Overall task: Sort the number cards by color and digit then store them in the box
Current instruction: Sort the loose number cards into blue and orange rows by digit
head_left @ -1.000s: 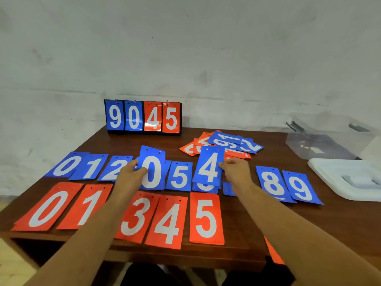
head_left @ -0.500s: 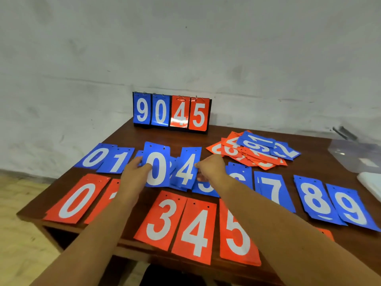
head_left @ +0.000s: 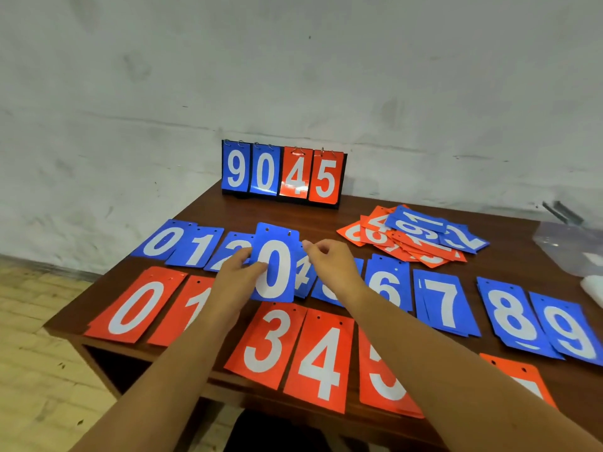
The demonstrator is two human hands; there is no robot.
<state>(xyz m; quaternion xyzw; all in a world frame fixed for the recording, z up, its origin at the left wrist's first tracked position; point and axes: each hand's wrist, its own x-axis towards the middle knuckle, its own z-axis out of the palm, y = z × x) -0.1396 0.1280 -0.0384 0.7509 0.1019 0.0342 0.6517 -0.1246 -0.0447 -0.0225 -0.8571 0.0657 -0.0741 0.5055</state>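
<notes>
- The table (head_left: 313, 220) is covered with number cards. A blue row (head_left: 443, 301) is laid at the far side and a red row (head_left: 321, 360) nearer the person, with low digits at the left and high ones at the right.
- The box (head_left: 567, 246) is seen only at the far right edge, well apart from both hands, so storing is judged to be a later step.
- A flat blue 0 (head_left: 163, 241) is laid at the very left end of the blue row, with its long side pointing away from the person.
- A lifted blue 0 (head_left: 275, 265) is held up over the middle of the blue row. It is nearly upright with its holes at the top, and its long side runs much the same way as the flat one's.
- The lifted card is gripped at its left edge by the left hand (head_left: 235, 282) — the thumb is pressed on the front and the fingers are tucked behind.
- Its place is judged to lie to the left of the grip and a little farther away, past the blue 2 (head_left: 233, 252) and the blue 1 (head_left: 199, 249). The left hand is the nearer one, so little turning should be needed.
- The right hand (head_left: 329, 265) is held just beside the lifted card's top right corner, fingers curled above the blue 4 (head_left: 303, 277) — whether anything is pinched cannot be told.
</notes>
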